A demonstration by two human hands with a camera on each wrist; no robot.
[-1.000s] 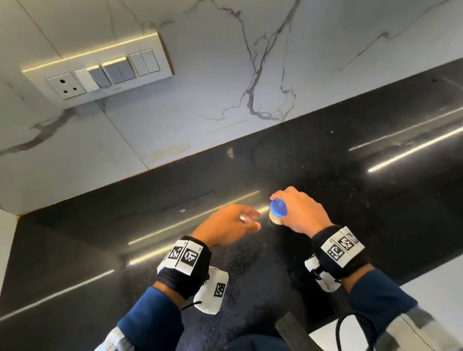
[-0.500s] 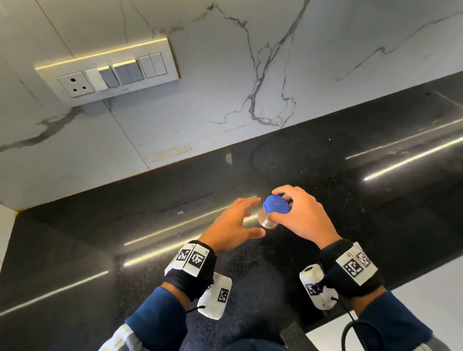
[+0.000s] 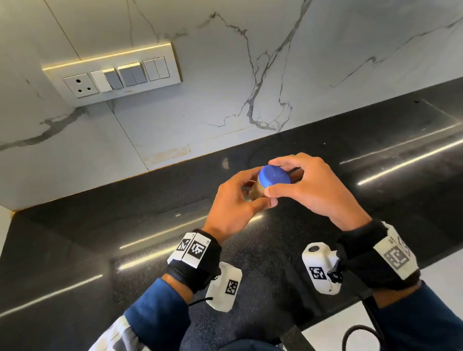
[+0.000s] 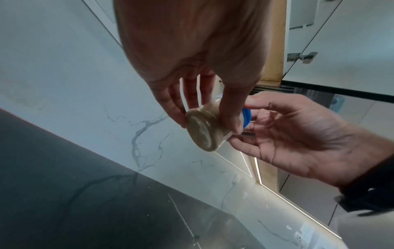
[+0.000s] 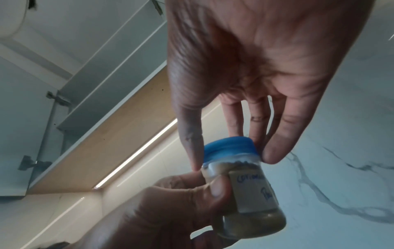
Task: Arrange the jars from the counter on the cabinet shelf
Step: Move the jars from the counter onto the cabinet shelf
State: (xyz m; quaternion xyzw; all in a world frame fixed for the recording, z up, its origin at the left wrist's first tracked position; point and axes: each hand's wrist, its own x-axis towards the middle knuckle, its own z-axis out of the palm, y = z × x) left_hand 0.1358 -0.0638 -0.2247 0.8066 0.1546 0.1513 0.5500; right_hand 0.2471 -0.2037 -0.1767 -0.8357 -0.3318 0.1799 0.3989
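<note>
A small clear jar [image 3: 257, 191] [image 4: 204, 133] [image 5: 253, 203] of tan powder, with a blue lid [image 3: 274, 176] [image 5: 229, 148] and a handwritten paper label, is held in the air above the black counter [image 3: 95, 247]. My left hand [image 3: 242, 198] [image 4: 204, 114] grips the jar's body with thumb and fingers. My right hand [image 3: 299, 183] [image 5: 230, 160] pinches the blue lid with its thumb and fingertips. The jar is tilted, its lid toward me in the head view.
A marble backsplash [image 3: 220, 69] with a switch and socket panel [image 3: 114, 74] rises behind the counter. An overhead cabinet [image 5: 102, 70] with an open door and hinges [image 5: 57, 99] shows in the wrist views, lit by a light strip underneath.
The jar has been lifted off the counter by my right hand and raised toward me. My left hand has closed round its body, while the right now holds only the lid.
</note>
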